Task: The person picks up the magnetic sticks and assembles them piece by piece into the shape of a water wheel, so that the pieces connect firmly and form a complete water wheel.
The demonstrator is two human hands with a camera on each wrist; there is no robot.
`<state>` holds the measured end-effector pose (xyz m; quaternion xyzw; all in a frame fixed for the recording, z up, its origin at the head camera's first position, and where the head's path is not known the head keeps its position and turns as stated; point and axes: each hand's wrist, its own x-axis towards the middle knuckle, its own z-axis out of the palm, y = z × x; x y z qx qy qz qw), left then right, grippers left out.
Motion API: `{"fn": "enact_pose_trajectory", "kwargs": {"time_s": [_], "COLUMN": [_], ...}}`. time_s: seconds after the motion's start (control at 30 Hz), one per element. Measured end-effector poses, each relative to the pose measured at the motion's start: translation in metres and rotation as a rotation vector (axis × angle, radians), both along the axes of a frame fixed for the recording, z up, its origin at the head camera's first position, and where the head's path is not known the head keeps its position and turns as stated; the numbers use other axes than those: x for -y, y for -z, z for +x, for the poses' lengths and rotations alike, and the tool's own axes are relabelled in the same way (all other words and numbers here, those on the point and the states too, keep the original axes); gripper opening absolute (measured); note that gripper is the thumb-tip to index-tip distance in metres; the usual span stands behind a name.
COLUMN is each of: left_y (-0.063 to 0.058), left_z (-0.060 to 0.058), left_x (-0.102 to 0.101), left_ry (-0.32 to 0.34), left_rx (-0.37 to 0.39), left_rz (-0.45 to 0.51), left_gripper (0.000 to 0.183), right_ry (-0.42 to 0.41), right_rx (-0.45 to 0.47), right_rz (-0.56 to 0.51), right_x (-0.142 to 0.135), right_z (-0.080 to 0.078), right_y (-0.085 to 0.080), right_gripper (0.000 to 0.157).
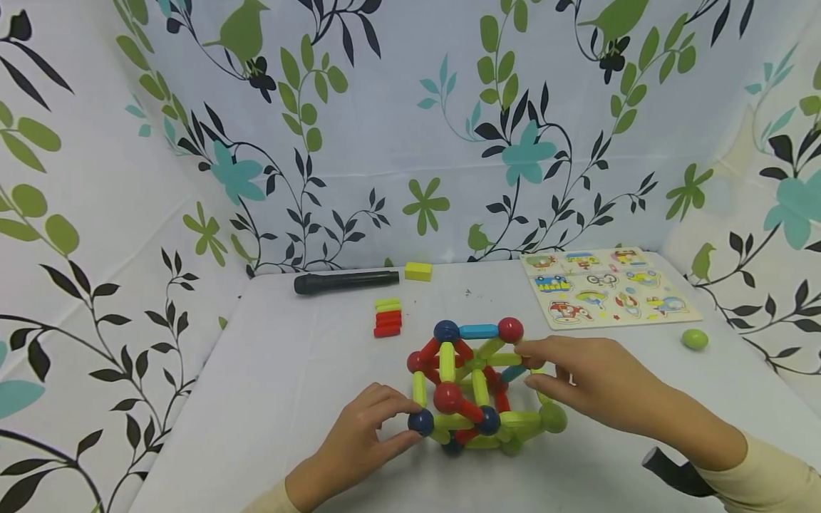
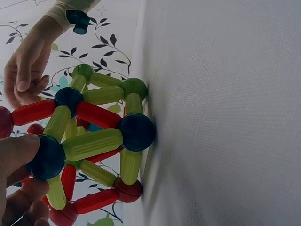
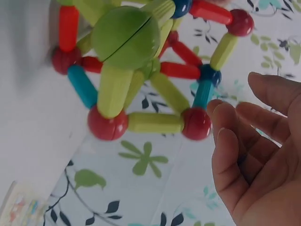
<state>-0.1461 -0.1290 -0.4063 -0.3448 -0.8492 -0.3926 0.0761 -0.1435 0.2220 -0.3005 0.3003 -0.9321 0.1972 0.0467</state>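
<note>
A building toy of magnetic sticks and balls stands on the white table, joined into an open frame of red, yellow-green and blue sticks. My left hand pinches a dark blue ball at its lower left corner between thumb and fingers. On the other side, my right hand has its fingers loosely bent, with the fingertips right at a red ball on the top of the frame. A light blue stick links that red ball to another dark blue ball.
Behind the frame lie several loose red and yellow-green sticks, a black microphone-like cylinder and a yellow block. A picture puzzle board is at the back right, with a loose green ball before it. Patterned cloth hangs behind.
</note>
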Motion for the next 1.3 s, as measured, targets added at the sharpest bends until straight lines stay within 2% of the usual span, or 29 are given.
{"fn": "enact_pose_trajectory", "kwargs": {"time_s": [0.13, 0.2, 0.27, 0.37, 0.43, 0.5, 0.6, 0.7, 0.87, 1.0, 1.1, 1.2, 1.3], "left_y": [-0.003, -0.006, -0.006, 0.000, 0.008, 0.015, 0.025, 0.031, 0.032, 0.031, 0.030, 0.029, 0.028], "left_z": [-0.009, -0.024, -0.046, -0.085, -0.108, -0.125, -0.140, -0.144, -0.142, -0.141, -0.140, -0.138, -0.133], "left_x": [0.004, 0.007, 0.009, 0.011, 0.012, 0.013, 0.012, 0.010, 0.008, 0.009, 0.010, 0.012, 0.015], "left_ry": [0.007, -0.030, -0.116, -0.264, -0.320, -0.337, -0.326, -0.335, -0.359, -0.374, -0.381, -0.378, -0.368], "left_rx": [-0.002, -0.008, -0.004, 0.017, 0.035, 0.056, 0.046, 0.017, -0.016, 0.033, 0.088, 0.127, 0.158], "left_rz": [-0.007, -0.031, -0.089, -0.264, -0.412, -0.537, -0.649, -0.692, -0.678, -0.651, -0.670, -0.691, -0.668], "left_gripper": [0.029, 0.027, 0.026, 0.030, 0.036, 0.042, 0.044, 0.038, 0.027, 0.029, 0.034, 0.031, 0.023], "right_ry": [0.067, 0.085, 0.087, 0.091, 0.091, 0.091, 0.091, 0.090, 0.091, 0.085, 0.084, 0.087, 0.088], "right_rx": [0.007, 0.012, 0.021, 0.055, 0.076, 0.093, 0.108, 0.124, 0.144, 0.163, 0.187, 0.209, 0.220], "right_rz": [0.012, 0.008, -0.007, -0.027, -0.025, -0.019, -0.013, -0.020, -0.025, -0.023, -0.009, 0.004, 0.010], "right_x": [-0.017, -0.023, -0.028, -0.032, -0.033, -0.033, -0.033, -0.033, -0.033, -0.031, -0.029, -0.027, -0.027], "right_z": [0.002, 0.003, 0.004, 0.006, 0.006, 0.007, 0.008, 0.009, 0.009, 0.008, 0.007, 0.006, 0.005], "right_y": [0.006, 0.009, 0.012, 0.017, 0.021, 0.023, 0.027, 0.030, 0.033, 0.036, 0.038, 0.040, 0.042], "right_gripper": [0.032, 0.029, 0.027, 0.025, 0.025, 0.026, 0.026, 0.026, 0.028, 0.027, 0.027, 0.027, 0.027]}}
